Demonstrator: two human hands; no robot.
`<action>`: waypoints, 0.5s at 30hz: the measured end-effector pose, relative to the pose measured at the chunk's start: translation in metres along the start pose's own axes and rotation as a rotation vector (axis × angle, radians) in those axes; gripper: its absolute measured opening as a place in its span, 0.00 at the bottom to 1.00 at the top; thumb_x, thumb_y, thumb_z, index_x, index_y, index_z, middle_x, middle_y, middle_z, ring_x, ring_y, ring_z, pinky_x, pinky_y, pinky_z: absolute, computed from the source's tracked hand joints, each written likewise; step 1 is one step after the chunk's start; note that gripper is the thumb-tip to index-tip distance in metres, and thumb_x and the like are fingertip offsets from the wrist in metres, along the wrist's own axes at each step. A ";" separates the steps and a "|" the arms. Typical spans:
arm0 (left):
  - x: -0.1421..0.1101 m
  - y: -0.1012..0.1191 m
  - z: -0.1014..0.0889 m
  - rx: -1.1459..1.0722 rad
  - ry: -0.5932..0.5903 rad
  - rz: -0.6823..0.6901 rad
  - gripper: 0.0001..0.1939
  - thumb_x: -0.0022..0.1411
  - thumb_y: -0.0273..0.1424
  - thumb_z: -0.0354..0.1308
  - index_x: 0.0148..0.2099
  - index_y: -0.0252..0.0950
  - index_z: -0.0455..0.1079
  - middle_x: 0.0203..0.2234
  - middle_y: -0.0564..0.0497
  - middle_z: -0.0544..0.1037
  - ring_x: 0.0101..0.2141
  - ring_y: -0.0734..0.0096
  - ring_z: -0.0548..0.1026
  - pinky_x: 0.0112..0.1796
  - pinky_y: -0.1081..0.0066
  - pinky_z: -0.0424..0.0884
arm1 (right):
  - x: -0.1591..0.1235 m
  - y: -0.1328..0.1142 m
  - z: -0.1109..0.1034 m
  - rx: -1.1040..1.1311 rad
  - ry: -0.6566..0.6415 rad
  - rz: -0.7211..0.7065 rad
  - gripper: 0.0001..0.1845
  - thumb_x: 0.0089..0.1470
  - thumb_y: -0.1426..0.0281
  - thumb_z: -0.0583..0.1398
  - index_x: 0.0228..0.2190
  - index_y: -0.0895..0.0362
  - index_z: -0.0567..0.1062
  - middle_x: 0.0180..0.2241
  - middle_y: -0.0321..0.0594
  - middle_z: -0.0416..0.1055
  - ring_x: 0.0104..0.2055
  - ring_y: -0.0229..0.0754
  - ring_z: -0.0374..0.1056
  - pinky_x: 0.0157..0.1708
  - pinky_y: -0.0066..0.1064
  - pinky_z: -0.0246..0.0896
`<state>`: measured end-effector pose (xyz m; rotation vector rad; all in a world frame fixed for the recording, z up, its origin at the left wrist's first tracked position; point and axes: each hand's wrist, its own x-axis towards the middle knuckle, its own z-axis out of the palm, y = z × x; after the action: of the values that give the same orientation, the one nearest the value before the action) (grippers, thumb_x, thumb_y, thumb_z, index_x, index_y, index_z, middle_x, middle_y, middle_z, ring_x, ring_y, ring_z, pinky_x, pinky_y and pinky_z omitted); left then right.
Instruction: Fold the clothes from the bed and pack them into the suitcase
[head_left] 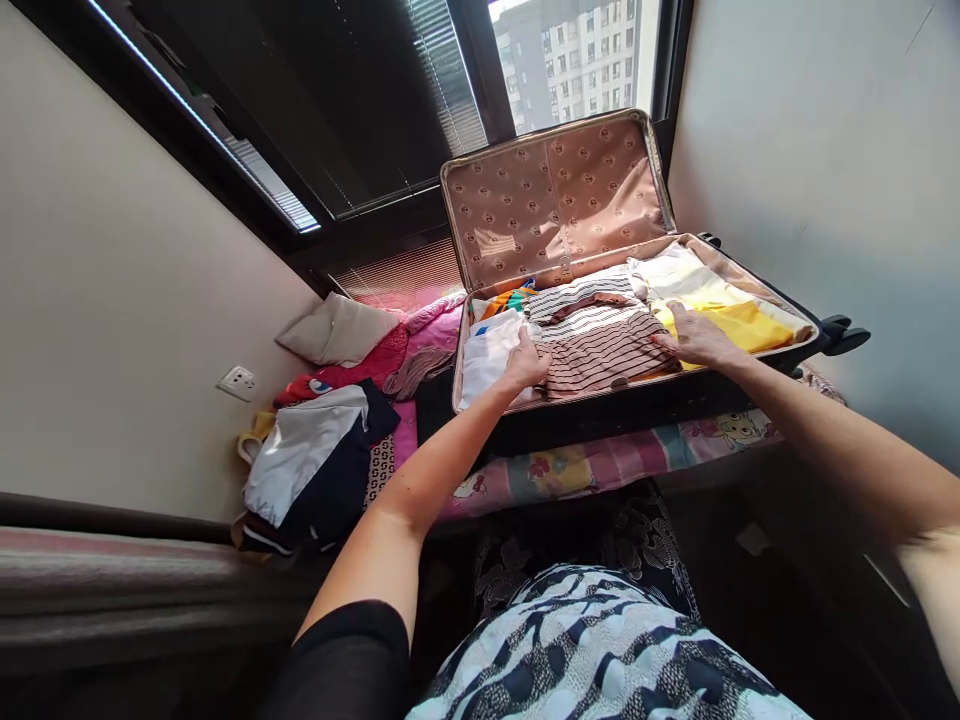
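A striped shirt in white and brownish pink with dark lines lies in the middle of an open suitcase. At its left edge is my left hand, thumb raised and fingers curled in against the fabric. My right hand rests at the shirt's right edge, thumb apart from the red-nailed fingers, which touch the cloth. Left of the shirt are white folded clothes and an orange, green and blue piece. A yellow garment and a white one fill the right side.
The suitcase lies on a colourful padded mat by the window. To the left are a pile of clothes, pink bedding and a pale cushion. Black suitcase wheels stick out near the right wall. A wall socket is at left.
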<state>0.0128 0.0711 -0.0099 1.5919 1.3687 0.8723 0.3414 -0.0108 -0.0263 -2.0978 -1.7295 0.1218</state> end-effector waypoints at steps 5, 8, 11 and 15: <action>-0.007 0.004 0.001 0.640 -0.239 0.303 0.49 0.63 0.47 0.74 0.80 0.45 0.58 0.81 0.37 0.46 0.79 0.28 0.36 0.73 0.29 0.40 | 0.011 -0.024 -0.004 -0.175 -0.013 -0.271 0.48 0.64 0.39 0.57 0.76 0.47 0.61 0.78 0.57 0.50 0.76 0.77 0.50 0.66 0.76 0.52; -0.006 -0.006 0.014 0.766 -0.460 0.300 0.52 0.61 0.53 0.74 0.81 0.54 0.57 0.82 0.42 0.43 0.79 0.24 0.29 0.70 0.21 0.32 | 0.018 -0.034 0.011 -0.160 -0.246 -0.306 0.50 0.60 0.33 0.55 0.76 0.40 0.61 0.79 0.51 0.50 0.79 0.75 0.43 0.68 0.78 0.47; -0.004 -0.019 0.027 0.838 -0.540 0.280 0.52 0.63 0.55 0.71 0.82 0.56 0.54 0.82 0.44 0.43 0.79 0.28 0.28 0.69 0.22 0.26 | 0.019 -0.027 0.037 -0.156 -0.464 -0.184 0.53 0.59 0.31 0.48 0.76 0.44 0.61 0.80 0.55 0.45 0.81 0.76 0.40 0.70 0.76 0.45; 0.000 -0.024 0.036 0.873 -0.544 0.300 0.49 0.67 0.53 0.67 0.82 0.55 0.51 0.82 0.42 0.40 0.79 0.30 0.27 0.69 0.22 0.27 | 0.025 -0.005 0.064 -0.219 -0.416 -0.137 0.55 0.59 0.34 0.43 0.79 0.44 0.56 0.80 0.59 0.41 0.81 0.77 0.39 0.67 0.79 0.47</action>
<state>0.0357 0.0667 -0.0465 2.5006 1.1660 -0.0911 0.3215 0.0299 -0.0774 -2.2140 -2.2113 0.3656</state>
